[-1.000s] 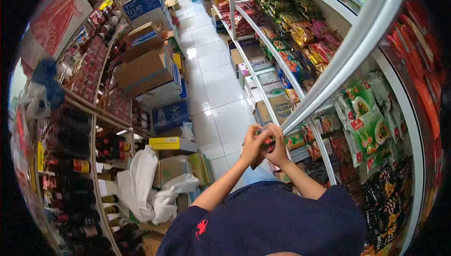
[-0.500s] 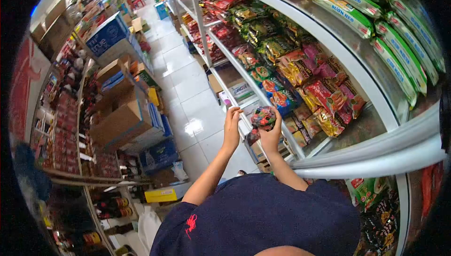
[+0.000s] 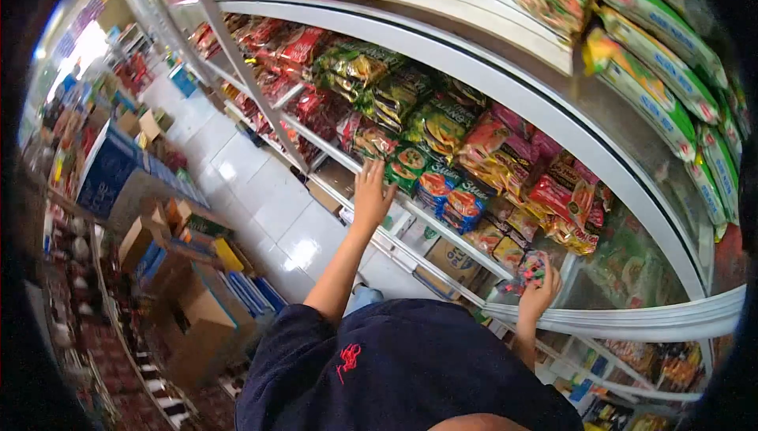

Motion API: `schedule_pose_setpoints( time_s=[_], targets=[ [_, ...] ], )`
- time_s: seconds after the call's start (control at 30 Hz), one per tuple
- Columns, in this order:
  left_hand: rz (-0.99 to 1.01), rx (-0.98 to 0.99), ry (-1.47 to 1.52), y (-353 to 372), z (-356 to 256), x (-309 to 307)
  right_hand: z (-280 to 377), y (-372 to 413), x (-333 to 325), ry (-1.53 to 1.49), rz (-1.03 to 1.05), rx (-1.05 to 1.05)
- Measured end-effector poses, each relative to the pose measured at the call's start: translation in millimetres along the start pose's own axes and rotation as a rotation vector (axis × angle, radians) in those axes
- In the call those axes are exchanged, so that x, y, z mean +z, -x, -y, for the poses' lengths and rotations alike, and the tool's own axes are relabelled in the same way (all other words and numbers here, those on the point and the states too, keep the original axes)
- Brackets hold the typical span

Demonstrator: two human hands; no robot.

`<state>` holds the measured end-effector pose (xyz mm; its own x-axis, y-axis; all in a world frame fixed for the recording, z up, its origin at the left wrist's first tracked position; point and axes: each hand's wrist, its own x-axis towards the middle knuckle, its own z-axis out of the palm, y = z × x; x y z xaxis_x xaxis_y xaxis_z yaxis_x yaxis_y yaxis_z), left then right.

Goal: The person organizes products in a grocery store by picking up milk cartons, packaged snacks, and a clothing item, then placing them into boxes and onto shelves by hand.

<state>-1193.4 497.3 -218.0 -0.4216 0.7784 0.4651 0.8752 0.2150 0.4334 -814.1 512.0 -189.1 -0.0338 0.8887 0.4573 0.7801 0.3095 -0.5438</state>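
My right hand (image 3: 542, 297) grips a small dark crumpled packet with pink and red patches (image 3: 534, 267), held low over the near end of the noodle shelf. Beyond the fingers lie small yellow packets (image 3: 486, 238) and red noodle packs (image 3: 562, 200). Reaching over the shelf's front rail, my left hand (image 3: 373, 196) has its fingers stretched out and holds nothing. Its fingertips are close to green packs (image 3: 406, 164) and a red noodle pack (image 3: 371, 140). Blue noodle packs (image 3: 464, 205) lie between the two hands.
White metal rails (image 3: 450, 233) run along the shelf front. Overhead, a glass-edged shelf (image 3: 505, 32) carries green-and-white bags (image 3: 647, 99). Across the tiled aisle (image 3: 268, 202) stand open cardboard boxes (image 3: 213, 320) and a blue carton (image 3: 110, 170). Another box (image 3: 454, 263) sits under the rail.
The view has turned toward the shelf. My hands have moved apart: the left to the shelf's front rail, the right further right and nearer my body with the dark packet.
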Motion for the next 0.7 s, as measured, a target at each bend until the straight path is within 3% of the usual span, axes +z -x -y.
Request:
schedule_pose_setpoints(
  time_s=[0.07, 0.23, 0.3, 0.47, 0.53, 0.7],
  targets=[
    [0.02, -0.019, -0.052, -24, 41, -1, 30, 0, 17, 0.006, -0.011, 0.098],
    [0.05, -0.127, -0.246, -50, 106, -14, 129, -18, 114, -0.029, 0.174, -0.158],
    [0.057, -0.057, -0.209, -47, 123, -16, 169, -34, 162, -0.076, 0.296, -0.25],
    [0.071, 0.018, -0.067, -36, 139, -27, 282, -66, 264, -0.185, 0.387, -0.577],
    [0.152, 0.049, -0.137, -39, 137, -39, 314, -76, 304, -0.227, 0.457, -0.633],
    [0.142, 0.049, -0.148, -38, 146, -35, 377, -99, 379, -0.211, 0.428, -0.782]
  ],
)
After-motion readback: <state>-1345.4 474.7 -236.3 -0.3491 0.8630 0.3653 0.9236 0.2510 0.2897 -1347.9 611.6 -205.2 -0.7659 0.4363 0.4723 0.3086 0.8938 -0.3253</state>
